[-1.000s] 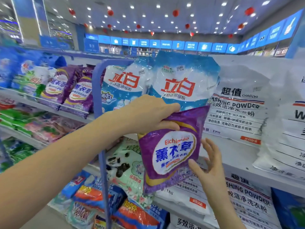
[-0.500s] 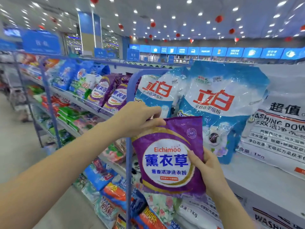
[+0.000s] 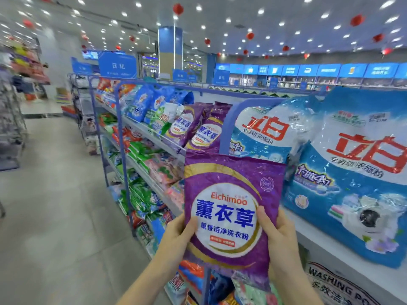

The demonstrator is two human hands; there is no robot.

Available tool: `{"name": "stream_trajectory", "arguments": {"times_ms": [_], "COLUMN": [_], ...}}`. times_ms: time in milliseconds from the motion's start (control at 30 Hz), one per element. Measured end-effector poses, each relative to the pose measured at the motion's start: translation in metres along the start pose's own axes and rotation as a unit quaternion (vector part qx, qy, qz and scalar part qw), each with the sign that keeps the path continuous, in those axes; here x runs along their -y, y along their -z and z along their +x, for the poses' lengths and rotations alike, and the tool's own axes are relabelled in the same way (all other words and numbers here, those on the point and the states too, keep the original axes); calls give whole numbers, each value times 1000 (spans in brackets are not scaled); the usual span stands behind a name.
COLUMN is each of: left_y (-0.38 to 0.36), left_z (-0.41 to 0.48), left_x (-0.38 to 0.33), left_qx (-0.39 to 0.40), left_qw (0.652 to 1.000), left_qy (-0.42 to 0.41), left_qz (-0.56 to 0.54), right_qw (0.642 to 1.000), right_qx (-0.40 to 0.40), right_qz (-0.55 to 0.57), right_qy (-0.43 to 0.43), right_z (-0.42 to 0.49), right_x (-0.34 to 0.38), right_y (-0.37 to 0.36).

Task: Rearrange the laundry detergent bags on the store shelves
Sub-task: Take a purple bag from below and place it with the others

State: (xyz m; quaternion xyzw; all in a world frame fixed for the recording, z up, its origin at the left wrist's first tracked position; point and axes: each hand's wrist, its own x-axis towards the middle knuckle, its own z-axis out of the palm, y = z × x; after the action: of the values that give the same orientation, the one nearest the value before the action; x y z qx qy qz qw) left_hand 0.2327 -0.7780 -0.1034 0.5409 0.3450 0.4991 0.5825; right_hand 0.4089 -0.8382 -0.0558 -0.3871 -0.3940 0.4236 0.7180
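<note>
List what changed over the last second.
The left hand shifted its grip from the top edge of the shiny purple plastic detergent bag down to its lower left side; the right hand, open before, now holds the lower right side. The big blue-and-white bags stayed shelved.

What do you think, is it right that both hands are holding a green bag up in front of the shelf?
Not quite: it is a purple bag, not a green one. The head view shows the left hand and the right hand holding it up in front of the shelf.
</note>
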Motion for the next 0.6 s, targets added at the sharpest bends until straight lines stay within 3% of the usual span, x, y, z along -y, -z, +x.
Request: {"name": "stream_trajectory", "arguments": {"times_ms": [133,267,600], "left_y": [38,90,219], "left_z": [6,29,127], "left_x": [-6,-9,-44], "left_qx": [-64,-97,-59], "left_qw": [997,992,992], "left_qy": [-35,-45,-26], "left_qz": [34,74,109], "right_qw": [995,994,988], "right_qx": [-14,-26,-67], "right_qz": [-79,-95,-101], "right_qy": [51,47,97], "right_z": [15,33,109], "right_x": [-25,-56,-121], "right_y": [-36,-75,-197]}}
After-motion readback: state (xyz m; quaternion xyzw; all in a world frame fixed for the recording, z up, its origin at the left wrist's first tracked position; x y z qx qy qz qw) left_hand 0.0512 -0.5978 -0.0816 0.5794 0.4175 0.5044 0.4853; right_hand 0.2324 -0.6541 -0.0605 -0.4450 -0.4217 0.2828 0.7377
